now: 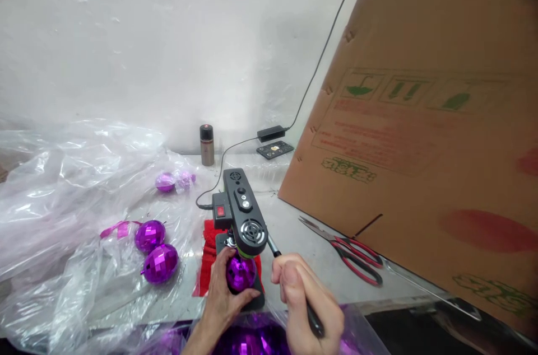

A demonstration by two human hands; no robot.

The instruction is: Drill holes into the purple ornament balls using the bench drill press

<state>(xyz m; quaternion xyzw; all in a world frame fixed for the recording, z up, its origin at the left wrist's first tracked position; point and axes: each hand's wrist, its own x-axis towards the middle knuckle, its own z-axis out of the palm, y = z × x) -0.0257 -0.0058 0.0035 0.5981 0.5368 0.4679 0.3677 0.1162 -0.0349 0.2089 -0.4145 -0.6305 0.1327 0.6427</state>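
Note:
A shiny purple mirrored ball (241, 275) sits under the head of a small black bench press (245, 212). My left hand (224, 282) is curled around the ball's left side, thumb along its lower edge. The press head touches or nearly touches the ball's top; I cannot tell which. My right hand (309, 299) is wrapped around the black grip of the press's lever (314, 318), to the right of the ball. Beneath the press lies a red cloth (208, 257). More purple balls (247, 342) lie in clear plastic close to me, partly hidden by my hands.
Two purple balls (160, 264) rest on clear plastic sheeting (75, 204) at left. Scissors (348, 251) and a thin metal rod (432, 289) lie at right beside a large cardboard box (403, 136). At the back are a spray can (207, 146), a power adapter (271, 133) and a phone (275, 150).

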